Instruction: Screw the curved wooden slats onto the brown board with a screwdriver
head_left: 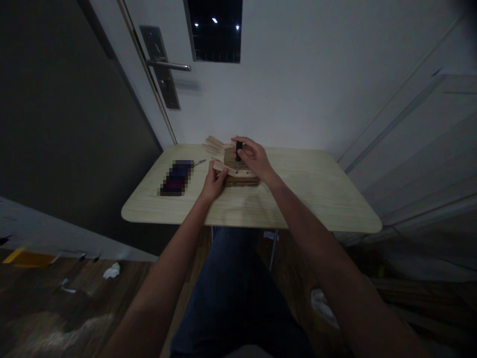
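A small wooden assembly (pixel 242 177) made of flat pieces lies on a pale wooden table (pixel 305 199). My right hand (pixel 253 156) is closed round a black-handled screwdriver (pixel 238 147) held upright, its tip down on the wood. Just left of it, my left hand (pixel 213 183) grips the left end of a light wooden strip (pixel 222 168) on the assembly. More loose wooden strips (pixel 214 144) fan out behind the assembly.
A dark blurred flat object (pixel 177 178) lies on the table's left part, with a thin metal tool (pixel 199 162) beside it. A white door with a metal lever handle (pixel 166 64) stands behind. Scraps litter the wooden floor (pixel 112 271).
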Action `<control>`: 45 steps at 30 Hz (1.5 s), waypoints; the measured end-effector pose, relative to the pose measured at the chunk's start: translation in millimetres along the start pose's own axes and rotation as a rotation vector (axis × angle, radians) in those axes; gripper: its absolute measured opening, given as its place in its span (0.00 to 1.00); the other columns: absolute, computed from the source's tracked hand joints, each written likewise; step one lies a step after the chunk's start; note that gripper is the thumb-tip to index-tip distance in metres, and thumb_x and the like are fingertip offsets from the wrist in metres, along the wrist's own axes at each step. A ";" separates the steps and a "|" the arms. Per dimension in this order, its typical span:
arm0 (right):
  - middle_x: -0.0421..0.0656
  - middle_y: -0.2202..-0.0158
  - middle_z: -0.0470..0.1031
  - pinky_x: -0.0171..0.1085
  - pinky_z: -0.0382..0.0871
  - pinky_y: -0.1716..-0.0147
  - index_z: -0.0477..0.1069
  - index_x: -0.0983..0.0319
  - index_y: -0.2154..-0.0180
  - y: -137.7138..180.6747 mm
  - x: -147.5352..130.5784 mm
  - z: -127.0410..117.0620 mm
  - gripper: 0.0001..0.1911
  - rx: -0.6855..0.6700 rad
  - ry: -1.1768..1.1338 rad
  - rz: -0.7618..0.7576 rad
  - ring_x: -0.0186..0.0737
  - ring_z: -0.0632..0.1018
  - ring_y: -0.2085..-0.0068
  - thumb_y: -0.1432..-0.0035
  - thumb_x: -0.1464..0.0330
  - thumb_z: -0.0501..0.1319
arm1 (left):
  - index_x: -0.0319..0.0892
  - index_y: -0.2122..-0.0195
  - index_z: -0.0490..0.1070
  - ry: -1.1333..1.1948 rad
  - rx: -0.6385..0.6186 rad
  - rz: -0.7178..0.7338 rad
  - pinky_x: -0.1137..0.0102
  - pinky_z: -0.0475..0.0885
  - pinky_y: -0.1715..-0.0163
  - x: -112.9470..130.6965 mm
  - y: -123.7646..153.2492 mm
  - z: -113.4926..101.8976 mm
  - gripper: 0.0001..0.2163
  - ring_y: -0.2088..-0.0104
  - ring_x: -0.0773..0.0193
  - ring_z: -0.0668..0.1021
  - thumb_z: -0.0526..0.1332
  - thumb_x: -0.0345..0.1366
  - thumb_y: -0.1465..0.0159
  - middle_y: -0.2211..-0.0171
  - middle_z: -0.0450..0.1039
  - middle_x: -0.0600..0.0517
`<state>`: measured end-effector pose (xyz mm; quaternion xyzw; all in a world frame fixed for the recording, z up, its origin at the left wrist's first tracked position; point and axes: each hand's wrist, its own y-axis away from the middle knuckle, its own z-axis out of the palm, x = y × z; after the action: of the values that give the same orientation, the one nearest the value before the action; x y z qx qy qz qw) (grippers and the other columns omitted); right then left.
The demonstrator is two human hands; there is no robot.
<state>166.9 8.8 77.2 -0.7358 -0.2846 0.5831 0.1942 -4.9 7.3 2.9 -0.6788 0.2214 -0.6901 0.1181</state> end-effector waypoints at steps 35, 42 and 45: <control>0.44 0.57 0.74 0.39 0.73 0.60 0.69 0.57 0.58 -0.6 -1.2 1.1 0.20 0.103 0.231 -0.101 0.39 0.74 0.62 0.38 0.48 0.56 | 0.44 0.53 0.60 0.001 -0.008 0.002 0.71 0.72 0.64 -4.7 0.7 -2.3 0.21 0.64 0.65 0.76 0.63 0.51 0.38 0.63 0.72 0.52; 0.43 0.57 0.73 0.39 0.75 0.62 0.66 0.55 0.51 1.5 0.3 -0.2 0.27 -0.003 -0.013 -0.037 0.37 0.76 0.64 0.40 0.43 0.53 | 0.43 0.53 0.61 -0.032 0.013 0.007 0.71 0.72 0.58 -9.8 -0.5 -3.7 0.21 0.60 0.65 0.76 0.64 0.51 0.38 0.59 0.73 0.51; 0.43 0.59 0.73 0.39 0.74 0.65 0.67 0.55 0.51 1.1 2.7 0.4 0.27 0.059 0.083 -0.068 0.37 0.74 0.67 0.41 0.43 0.56 | 0.43 0.54 0.61 -0.031 0.010 0.004 0.71 0.72 0.59 -9.0 0.0 -3.8 0.20 0.61 0.65 0.76 0.63 0.51 0.38 0.61 0.72 0.51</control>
<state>167.1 9.7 74.4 -0.7430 -0.2841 0.5533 0.2470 -8.2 12.0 -5.0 -0.6883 0.2176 -0.6804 0.1262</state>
